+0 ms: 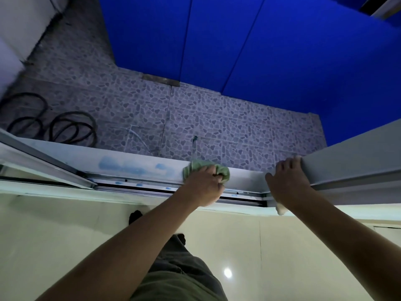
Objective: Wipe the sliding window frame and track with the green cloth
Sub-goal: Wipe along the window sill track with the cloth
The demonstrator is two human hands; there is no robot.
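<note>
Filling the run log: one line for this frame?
left hand: green cloth on sill | right hand: bracing on frame | track: blue smears

Left of my left hand [202, 183], the track [138, 186] lies bare until the sliding panel [50, 168] blocks it. Right of that hand, I see only a short gap before my right hand [288, 181] and the upright frame [351, 161].

Left hand [202, 184] presses green cloth [206, 170] on window frame [138, 168]
</note>
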